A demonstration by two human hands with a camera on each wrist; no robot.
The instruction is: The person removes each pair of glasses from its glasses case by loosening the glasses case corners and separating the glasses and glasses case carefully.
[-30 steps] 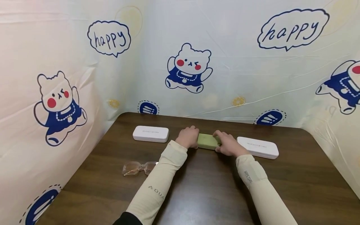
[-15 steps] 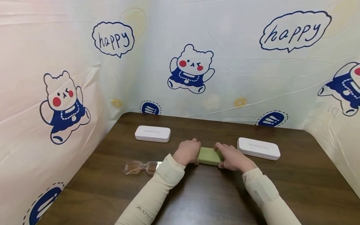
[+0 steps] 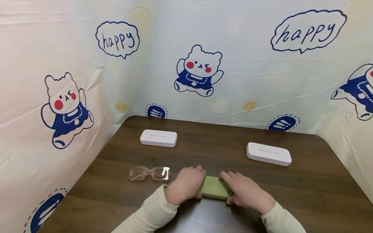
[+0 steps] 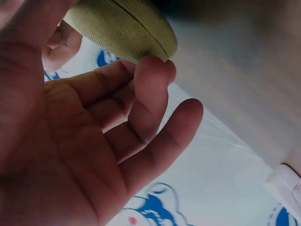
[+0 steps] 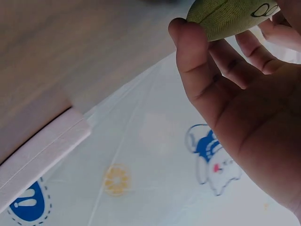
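Note:
A green glasses case (image 3: 215, 187) with a ribbed, cloth-like surface lies between the two hands, low in the middle of the table. The left hand (image 3: 187, 184) holds its left end, with curled fingers (image 4: 153, 89) touching the edge in the left wrist view. At the other end, the right hand (image 3: 247, 192) grips the case between thumb and fingers. A small black glasses mark shows on the case (image 5: 230, 16) in the right wrist view. Just left of the left hand lies a pair of clear-framed glasses (image 3: 149, 173).
Two white glasses cases lie farther back on the dark wooden table (image 3: 204, 139): the left case (image 3: 158, 138) and the right case (image 3: 268, 154). A printed cloth (image 3: 247, 71) hangs along the table's back and sides.
Both hands have drawn the green glasses case from the back of the table toward the person. The clear glasses, partly covered by the left sleeve before, are now fully visible.

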